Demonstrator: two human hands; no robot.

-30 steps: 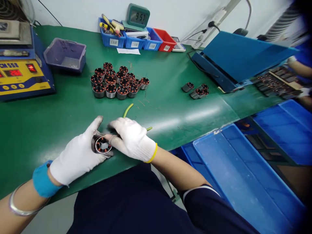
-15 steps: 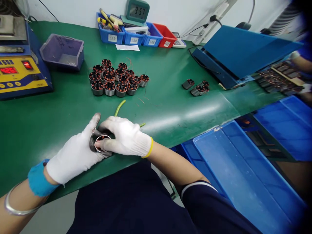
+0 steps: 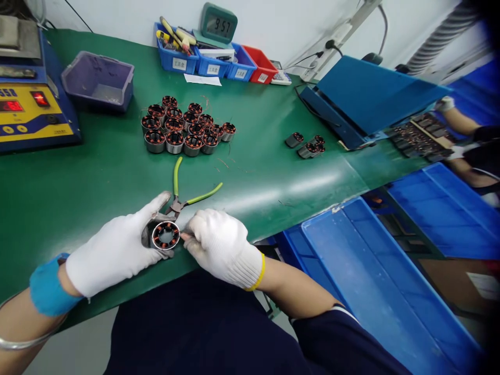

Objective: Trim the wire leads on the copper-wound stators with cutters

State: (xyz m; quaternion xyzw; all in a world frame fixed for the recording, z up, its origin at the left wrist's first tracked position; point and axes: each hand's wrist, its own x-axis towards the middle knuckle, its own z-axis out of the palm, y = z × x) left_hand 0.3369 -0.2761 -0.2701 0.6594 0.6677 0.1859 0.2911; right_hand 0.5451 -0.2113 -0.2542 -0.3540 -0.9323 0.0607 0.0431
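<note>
My left hand [image 3: 113,250], in a white glove, is wrapped round a small metal stator with copper windings [image 3: 165,235], held near the front edge of the green table [image 3: 97,177]. My right hand [image 3: 222,247], also gloved, is closed beside the stator, its fingertips pinching at the stator's right rim; what it pinches is too small to name. Green-handled cutters [image 3: 183,195] lie on the table just behind both hands, untouched.
A cluster of several stators [image 3: 183,127] stands mid-table, a few more stators [image 3: 307,146] to the right. A purple bin [image 3: 97,83], a yellow-blue tester [image 3: 31,104] and tool bins [image 3: 211,60] line the back. Blue trays [image 3: 371,276] sit right. Another person's arms [image 3: 461,130] work far right.
My right hand has drawn back from over the stator to its right side, uncovering the green-handled cutters lying on the table. My left hand still holds the stator.
</note>
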